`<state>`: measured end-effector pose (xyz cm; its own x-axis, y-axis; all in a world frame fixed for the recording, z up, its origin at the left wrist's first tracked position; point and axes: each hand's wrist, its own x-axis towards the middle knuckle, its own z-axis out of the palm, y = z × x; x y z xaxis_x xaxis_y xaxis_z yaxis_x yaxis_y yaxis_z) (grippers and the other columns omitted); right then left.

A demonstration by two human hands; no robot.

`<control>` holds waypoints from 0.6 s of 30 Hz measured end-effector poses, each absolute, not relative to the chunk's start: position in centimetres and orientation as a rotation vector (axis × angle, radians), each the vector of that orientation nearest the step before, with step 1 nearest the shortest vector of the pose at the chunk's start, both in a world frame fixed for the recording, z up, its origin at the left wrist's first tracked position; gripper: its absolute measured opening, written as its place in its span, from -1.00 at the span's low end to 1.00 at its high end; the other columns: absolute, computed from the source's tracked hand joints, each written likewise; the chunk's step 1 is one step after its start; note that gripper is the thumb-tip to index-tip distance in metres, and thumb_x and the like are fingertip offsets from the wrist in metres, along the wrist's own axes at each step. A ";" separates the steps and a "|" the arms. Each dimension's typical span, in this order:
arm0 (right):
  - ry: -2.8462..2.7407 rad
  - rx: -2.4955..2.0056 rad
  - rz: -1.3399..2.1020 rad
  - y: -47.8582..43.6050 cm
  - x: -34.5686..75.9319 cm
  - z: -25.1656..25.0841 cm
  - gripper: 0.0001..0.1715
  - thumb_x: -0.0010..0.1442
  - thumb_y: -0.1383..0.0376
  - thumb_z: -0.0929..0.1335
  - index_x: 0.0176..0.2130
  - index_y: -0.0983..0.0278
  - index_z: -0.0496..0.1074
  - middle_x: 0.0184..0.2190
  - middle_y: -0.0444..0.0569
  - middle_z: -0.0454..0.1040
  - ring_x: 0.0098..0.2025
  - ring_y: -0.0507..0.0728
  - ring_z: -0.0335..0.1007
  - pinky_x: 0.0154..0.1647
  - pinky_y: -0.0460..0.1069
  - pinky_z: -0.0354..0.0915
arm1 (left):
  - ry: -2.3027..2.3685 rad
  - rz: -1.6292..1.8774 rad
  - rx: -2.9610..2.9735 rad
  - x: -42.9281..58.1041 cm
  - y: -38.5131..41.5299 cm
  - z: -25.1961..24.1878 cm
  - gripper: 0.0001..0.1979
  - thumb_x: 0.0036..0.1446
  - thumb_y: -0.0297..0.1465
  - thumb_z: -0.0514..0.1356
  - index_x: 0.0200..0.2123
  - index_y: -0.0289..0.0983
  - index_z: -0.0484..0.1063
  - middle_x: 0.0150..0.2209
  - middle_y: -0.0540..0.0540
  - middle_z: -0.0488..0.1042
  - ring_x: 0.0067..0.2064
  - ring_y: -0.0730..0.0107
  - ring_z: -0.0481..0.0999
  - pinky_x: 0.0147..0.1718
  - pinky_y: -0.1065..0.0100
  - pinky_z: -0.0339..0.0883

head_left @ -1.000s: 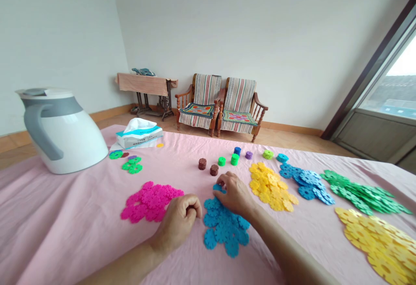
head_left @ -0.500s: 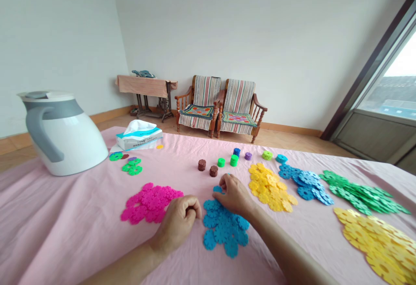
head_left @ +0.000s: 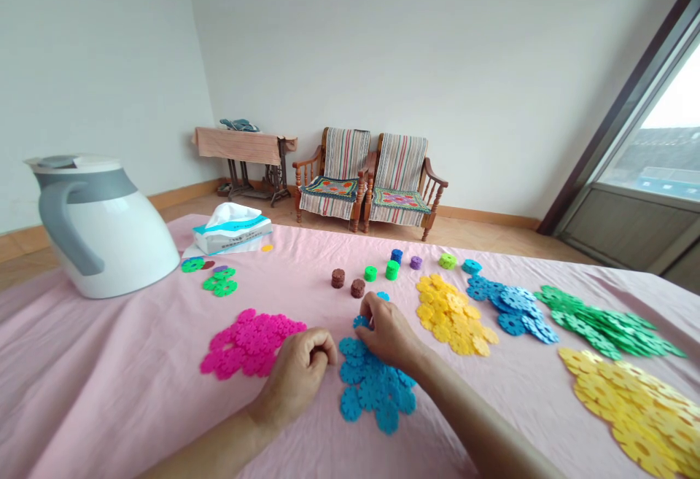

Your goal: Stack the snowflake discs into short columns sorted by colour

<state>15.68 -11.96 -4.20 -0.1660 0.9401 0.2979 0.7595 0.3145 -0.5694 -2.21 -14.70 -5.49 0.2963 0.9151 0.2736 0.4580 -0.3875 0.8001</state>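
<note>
Blue discs (head_left: 376, 386) lie partly beneath the half-curled right hand (head_left: 387, 329), grip unclear, beside the loosely fisted left hand (head_left: 302, 368), contents hidden.

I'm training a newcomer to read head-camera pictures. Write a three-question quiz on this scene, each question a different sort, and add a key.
1. Multiple choice: which pile is the right hand nearest to?
A) the green pile
B) the light blue pile
C) the pink pile

2. True or false: the left hand lies flat with its fingers spread.

3. Fill in the missing word: in the picture, the white and grey jug stands to the ____ of the tissue box.

Key:
1. B; the hand is at the far end of that pile.
2. False; its fingers are curled in.
3. left
</note>
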 end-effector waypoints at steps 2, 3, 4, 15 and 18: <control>-1.931 -1.389 0.585 -11.9 15.4 -3.6 -0.88 -0.07 0.45 0.27 -0.45 0.26 0.23 -0.57 -0.18 0.26 -0.50 -0.02 0.19 -0.50 -0.13 0.07 | 1.205 1.054 1.893 -2.2 -14.6 -5.6 -0.83 -0.01 -0.56 0.00 -0.41 -0.29 0.37 -0.46 -0.01 0.43 -0.42 0.43 0.40 -0.42 0.46 0.22; -1.906 -1.331 0.690 -11.9 15.2 -3.3 -0.90 -0.05 0.45 0.27 -0.45 0.26 0.24 -0.58 -0.20 0.25 -0.52 -0.04 0.17 -0.53 -0.14 0.06 | 1.195 1.079 1.847 -2.2 -14.5 -5.6 -0.85 0.04 -0.50 0.03 -0.32 -0.29 0.36 -0.42 -0.02 0.43 -0.41 0.42 0.41 -0.43 0.46 0.24; -1.886 -1.274 0.785 -12.0 15.0 -3.0 -0.92 -0.03 0.44 0.27 -0.45 0.27 0.25 -0.59 -0.20 0.25 -0.54 -0.05 0.15 -0.55 -0.15 0.05 | 1.188 1.093 1.806 -2.1 -14.5 -5.5 -0.84 0.08 -0.42 0.06 -0.24 -0.28 0.34 -0.39 -0.02 0.42 -0.42 0.43 0.40 -0.45 0.46 0.24; -1.992 -1.022 0.888 -13.4 13.7 -2.8 -0.72 -0.05 0.46 0.33 -0.26 0.25 0.31 -0.50 -0.23 0.30 -0.48 -0.07 0.21 -0.50 -0.16 0.14 | 1.144 1.053 1.635 -2.4 -14.0 -5.2 -0.66 0.14 -0.14 0.04 -0.51 -0.28 0.22 -0.64 0.11 0.16 -0.61 0.54 0.17 -0.65 0.50 0.03; -2.030 -1.014 0.771 -13.9 13.4 -2.7 -0.69 -0.05 0.44 0.35 -0.22 0.25 0.32 -0.47 -0.22 0.30 -0.47 -0.07 0.23 -0.48 -0.16 0.16 | 1.108 1.057 1.598 -2.5 -13.9 -5.0 -0.65 0.14 -0.12 0.04 -0.49 -0.29 0.23 -0.63 0.11 0.16 -0.61 0.54 0.18 -0.64 0.51 0.05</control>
<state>13.36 -13.87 -2.74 -0.4241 0.8401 0.3382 0.4039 0.5097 -0.7596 -2.45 -13.86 -5.02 0.2348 0.9603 0.1505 0.1952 -0.1982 0.9605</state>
